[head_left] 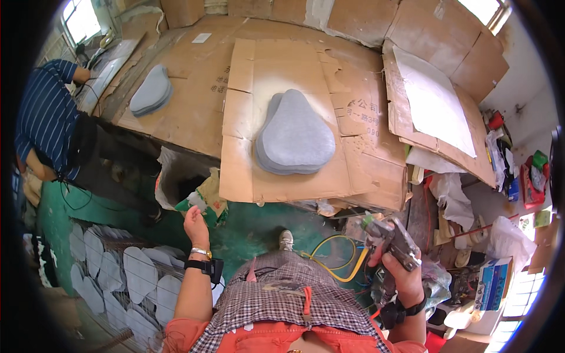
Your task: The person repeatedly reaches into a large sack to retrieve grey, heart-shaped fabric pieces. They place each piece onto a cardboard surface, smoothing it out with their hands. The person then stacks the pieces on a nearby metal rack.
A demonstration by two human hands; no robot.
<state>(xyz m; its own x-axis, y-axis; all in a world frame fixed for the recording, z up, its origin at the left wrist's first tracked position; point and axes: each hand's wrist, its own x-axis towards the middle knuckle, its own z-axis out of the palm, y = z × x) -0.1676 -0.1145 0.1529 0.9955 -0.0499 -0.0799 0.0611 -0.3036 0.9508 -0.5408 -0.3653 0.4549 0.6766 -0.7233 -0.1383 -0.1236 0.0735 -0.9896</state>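
Spray gun (393, 238), grimy metal, sits clenched in the right hand (406, 276) at lower right; it looks rigid and fairly heavy, best held by its handle. Left hand (196, 226) hangs loosely curled, empty, below stacked grey foam pads (294, 132) at centre.

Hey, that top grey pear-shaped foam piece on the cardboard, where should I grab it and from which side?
Probably best taken at the wide rounded end of the top grey foam piece, coming from the near table edge. That end faces the person and slightly overhangs the pieces under it, so fingers can slip beneath. The left hand is free; the right hand holds a spray gun.
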